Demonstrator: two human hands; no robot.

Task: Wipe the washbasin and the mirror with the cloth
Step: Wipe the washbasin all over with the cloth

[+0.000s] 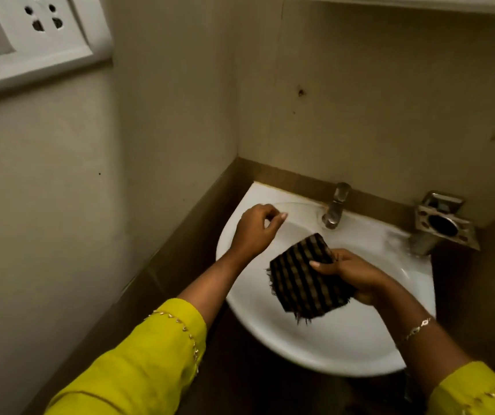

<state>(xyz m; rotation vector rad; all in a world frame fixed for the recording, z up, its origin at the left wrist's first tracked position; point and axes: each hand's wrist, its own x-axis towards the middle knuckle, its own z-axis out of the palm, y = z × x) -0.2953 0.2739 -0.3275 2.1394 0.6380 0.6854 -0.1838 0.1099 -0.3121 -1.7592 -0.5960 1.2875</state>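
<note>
The person wears a yellow-green garment whose loose sleeves end partway down the forearms. The left sleeve (138,363) carries a row of small gold beads (180,322) along its cuff edge, and the right sleeve (476,390) shows similar gold ornaments. A thin gold chain bracelet (415,329) circles the wrist behind the right hand (357,277). The left hand (255,229) is bare.

Tap (336,206), metal holder (443,224), wall socket (35,28)

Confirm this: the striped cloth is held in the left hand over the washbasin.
Wrong hand. The head view shows the right hand holding the striped cloth over the washbasin; the left hand holds nothing.
</note>
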